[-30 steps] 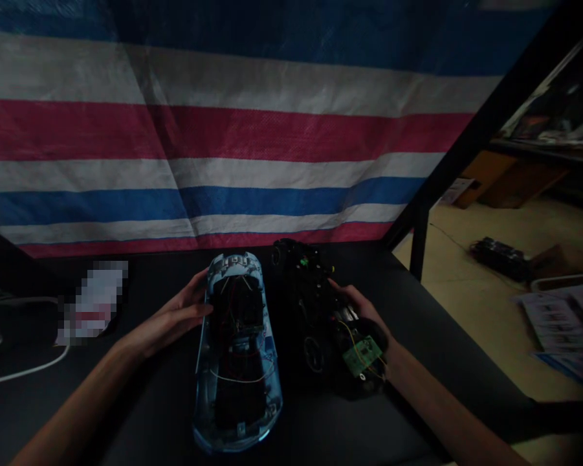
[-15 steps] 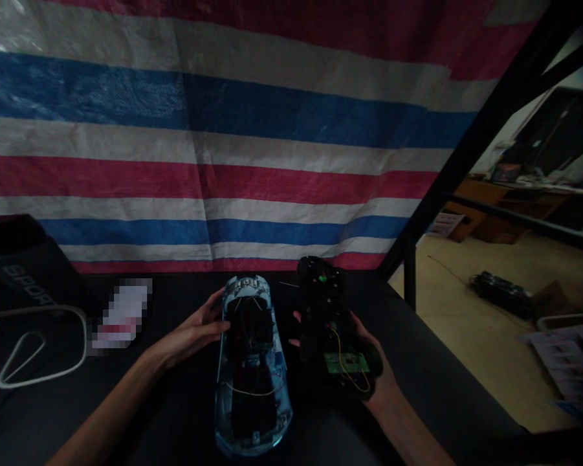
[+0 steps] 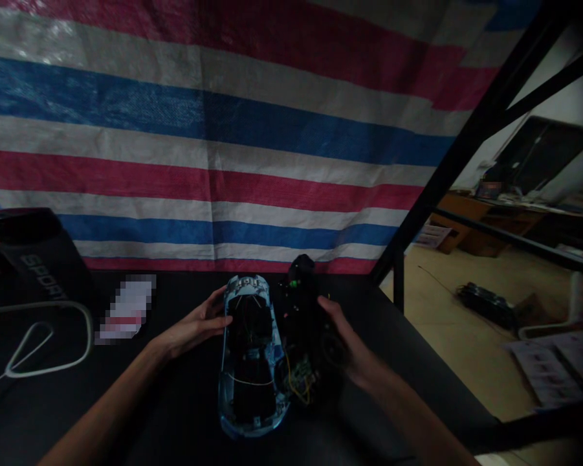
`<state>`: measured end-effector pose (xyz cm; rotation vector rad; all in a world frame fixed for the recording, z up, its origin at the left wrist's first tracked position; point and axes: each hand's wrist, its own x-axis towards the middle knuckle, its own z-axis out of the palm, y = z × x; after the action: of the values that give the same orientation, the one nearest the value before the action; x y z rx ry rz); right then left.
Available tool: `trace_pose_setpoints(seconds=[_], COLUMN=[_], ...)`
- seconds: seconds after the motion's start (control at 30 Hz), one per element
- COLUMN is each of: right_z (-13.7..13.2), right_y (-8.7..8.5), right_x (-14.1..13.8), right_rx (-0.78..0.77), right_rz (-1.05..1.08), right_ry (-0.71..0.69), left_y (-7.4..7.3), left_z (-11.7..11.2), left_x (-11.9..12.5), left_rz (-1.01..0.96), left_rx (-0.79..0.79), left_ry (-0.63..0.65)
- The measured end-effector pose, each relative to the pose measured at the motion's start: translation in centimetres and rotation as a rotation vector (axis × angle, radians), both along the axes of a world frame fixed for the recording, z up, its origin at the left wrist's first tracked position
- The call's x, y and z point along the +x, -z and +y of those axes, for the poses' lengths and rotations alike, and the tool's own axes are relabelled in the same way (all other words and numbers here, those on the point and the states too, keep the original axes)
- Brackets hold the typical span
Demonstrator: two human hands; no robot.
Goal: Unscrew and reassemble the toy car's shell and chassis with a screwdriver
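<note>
While the left hand (image 3: 194, 331) keeps to one side of a blue car shell (image 3: 278, 355), its fingers are closed on the shell's left wall, with the thumb over the rim and the others against the outside, partly hidden. The shell lies hollow side up at the front of the desk (image 3: 175, 417), like a long tub, its narrower end pointing away from the person. Inside it are thin wires, a pale wire (image 3: 251, 382) stretching from wall to wall across the lower half; the rest of the hollow is too dark to make out.

Just beside it on the right is a black chassis (image 3: 308, 323), its near end overlapping the shell's edge in this view; whether the two touch cannot be told. The right hand (image 3: 353, 346) has its fingers wrapped around the chassis from the right, some of them out of sight behind it. A circuit board (image 3: 301, 375) and a yellow wire (image 3: 290, 372) show at the near end, a small green part (image 3: 294, 283) near the far end.

On the left of the desk stands a dark case (image 3: 33, 259) lettered "SPORT"; its contents cannot be seen. A white cable (image 3: 53, 371) loops in front of it, near a blurred-out pale item (image 3: 127, 307).
</note>
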<state>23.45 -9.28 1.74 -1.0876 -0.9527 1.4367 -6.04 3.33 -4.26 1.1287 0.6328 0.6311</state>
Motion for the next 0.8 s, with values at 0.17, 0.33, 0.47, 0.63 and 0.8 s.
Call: trace_pose_setpoints(seconds=[0.17, 0.33, 0.47, 0.63, 0.8], right_z=[0.7, 1.7, 3.1, 4.0, 4.2], right_y=[-4.6, -5.5, -4.6, -4.5, -4.0], right_x=[-3.9, -8.5, -10.6, -11.8, -11.1], right_rx=[0.145, 0.114, 0.074, 0.072, 0.083], right_rz=[-0.809, -1.341, -1.548, -1.647, -1.677], right_ry=[-0.157, -0.129, -0.176, -0.216, -0.228], left_y=[0.0, 0.3, 0.4, 1.1, 1.5], left_z=[0.1, 0.2, 0.0, 0.2, 0.5], left_x=[-0.2, -0.1, 0.2, 0.0, -0.1], left_rz=[0.038, -0.019, -0.057, -0.077, -0.133], left_rx=[0.047, 0.053, 0.042, 0.018, -0.053], left_ry=[-0.003, -0.019, -0.016, -0.022, -0.021])
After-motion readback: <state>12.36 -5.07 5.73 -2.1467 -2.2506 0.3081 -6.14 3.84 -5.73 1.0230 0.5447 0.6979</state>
